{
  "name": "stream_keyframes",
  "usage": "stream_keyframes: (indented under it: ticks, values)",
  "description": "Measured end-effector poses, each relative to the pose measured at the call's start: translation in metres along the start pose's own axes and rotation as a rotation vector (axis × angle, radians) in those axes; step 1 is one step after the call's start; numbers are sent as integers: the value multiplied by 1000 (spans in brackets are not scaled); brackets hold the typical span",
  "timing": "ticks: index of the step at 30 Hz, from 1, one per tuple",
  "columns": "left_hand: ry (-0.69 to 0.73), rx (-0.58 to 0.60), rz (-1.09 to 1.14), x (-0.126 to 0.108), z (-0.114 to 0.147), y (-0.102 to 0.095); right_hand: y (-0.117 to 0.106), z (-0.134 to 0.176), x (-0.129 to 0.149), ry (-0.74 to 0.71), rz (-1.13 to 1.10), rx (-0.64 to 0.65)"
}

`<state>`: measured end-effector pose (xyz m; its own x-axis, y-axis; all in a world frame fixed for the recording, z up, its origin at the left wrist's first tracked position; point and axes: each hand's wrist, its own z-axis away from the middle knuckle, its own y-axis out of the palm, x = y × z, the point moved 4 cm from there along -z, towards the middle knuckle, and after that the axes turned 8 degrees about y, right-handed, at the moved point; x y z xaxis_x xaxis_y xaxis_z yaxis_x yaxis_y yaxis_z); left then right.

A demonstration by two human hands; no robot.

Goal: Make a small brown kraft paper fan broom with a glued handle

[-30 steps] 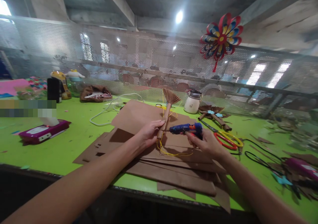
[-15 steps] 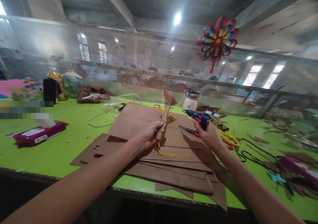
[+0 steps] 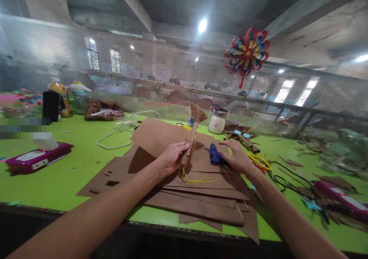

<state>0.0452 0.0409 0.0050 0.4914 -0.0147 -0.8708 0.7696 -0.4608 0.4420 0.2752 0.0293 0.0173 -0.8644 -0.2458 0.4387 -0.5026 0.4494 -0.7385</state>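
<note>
Paper stick [image 3: 193,131] at frame centre, over the brown paper stack [image 3: 201,203] on the green surface [image 3: 86,157]. Left hand [image 3: 173,157] grips its lower part. Right hand [image 3: 237,156] is at the glue gun [image 3: 215,154], thumb and forefinger spread; whether the other fingers grasp the handle, cannot tell.

Risks (judged): gun could tip or slide, since the loose sheets beneath look uneven; if hot, its nozzle could burn fingers or smear glue on paper. Yellow thread [image 3: 198,181], lying in slack loops below the stick, could snag or stick to any wet glue. Too tight a left grip could crush the roll.

Orientation: long axis steep, running lower left to upper right. Pleated fan end [image 3: 198,114] points toward top of frame; plain end toward bottom.
</note>
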Motion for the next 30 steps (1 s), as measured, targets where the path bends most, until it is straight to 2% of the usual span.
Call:
stream_keyframes:
  ticks: [1, 3, 6, 9, 14, 18, 25, 30]
  values:
    - [-7, 10, 5, 0, 1, 1, -2, 1, 11, -19, -122, -14]
    - [-11, 44, 18, -1, 2, 3, 2, 4, 34, -46, -320, 50]
    - [-24, 104, 46, -1, 4, 8, 12, 8, 63, -57, -436, 184]
    - [-41, 123, 82, -1, 5, 11, 19, 10, 76, 23, -570, 311]
    - [-61, 168, 121, -2, 8, 16, 30, 8, 79, 131, -765, 386]
    - [-88, 162, 138, -2, 9, 15, 43, 8, 75, 190, -933, 410]
    - [-110, 232, 130, 5, 6, 13, 45, 13, 73, 218, -1025, 462]
    - [-71, 230, 48, 3, 8, 16, 44, 17, 72, 218, -1029, 463]
